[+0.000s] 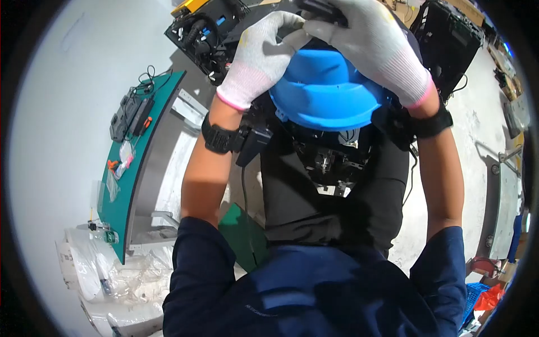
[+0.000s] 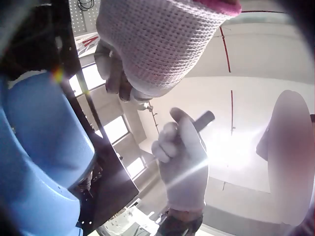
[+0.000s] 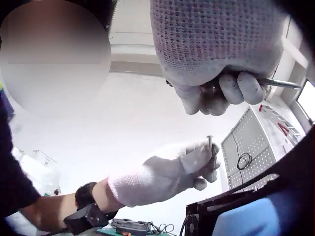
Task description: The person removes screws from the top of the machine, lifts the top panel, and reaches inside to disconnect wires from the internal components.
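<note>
Both hands, in white knit gloves, are raised close together at the top of the head view, over a blue plastic shell [image 1: 331, 101]. My left hand [image 1: 261, 59] pinches a small screw [image 3: 210, 139] between thumb and fingertips, its flat head up in the right wrist view. My right hand [image 1: 376, 50] grips a screwdriver; the dark end of its handle [image 2: 204, 121] sticks out of the fist in the left wrist view. Its metal shaft [image 3: 283, 83] points out past the fingers in the right wrist view. Neither hand touches the shell in the wrist views.
Black machinery [image 1: 331, 160] sits below the shell, between the person's legs. To the left stands a green-topped table [image 1: 140, 132] with dark tools and cables [image 1: 130, 115]. Another black machine part [image 1: 449, 39] lies at upper right. A pegboard [image 3: 248, 147] hangs behind.
</note>
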Motion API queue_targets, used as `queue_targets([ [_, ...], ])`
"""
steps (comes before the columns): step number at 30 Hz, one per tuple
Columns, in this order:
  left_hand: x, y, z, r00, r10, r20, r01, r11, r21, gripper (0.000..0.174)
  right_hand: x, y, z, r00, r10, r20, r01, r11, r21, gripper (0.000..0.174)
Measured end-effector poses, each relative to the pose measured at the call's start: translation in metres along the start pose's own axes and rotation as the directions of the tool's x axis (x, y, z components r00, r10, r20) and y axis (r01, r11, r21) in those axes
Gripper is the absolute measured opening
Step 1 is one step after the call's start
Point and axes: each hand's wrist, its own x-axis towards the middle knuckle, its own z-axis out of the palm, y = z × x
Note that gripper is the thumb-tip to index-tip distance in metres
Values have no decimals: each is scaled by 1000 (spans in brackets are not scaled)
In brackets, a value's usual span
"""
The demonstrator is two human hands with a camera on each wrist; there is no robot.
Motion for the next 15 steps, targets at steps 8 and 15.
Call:
queue_targets([
  [8, -28, -6, 33, 998, -53, -38, 50, 996, -73, 29, -15, 42, 9, 978, -180, 103, 206, 893, -401, 28],
  [15, -53, -19, 62, 952, 3, -306, 28, 995, 96, 23, -26, 51, 9, 958, 55, 281, 72, 904, -421, 24],
])
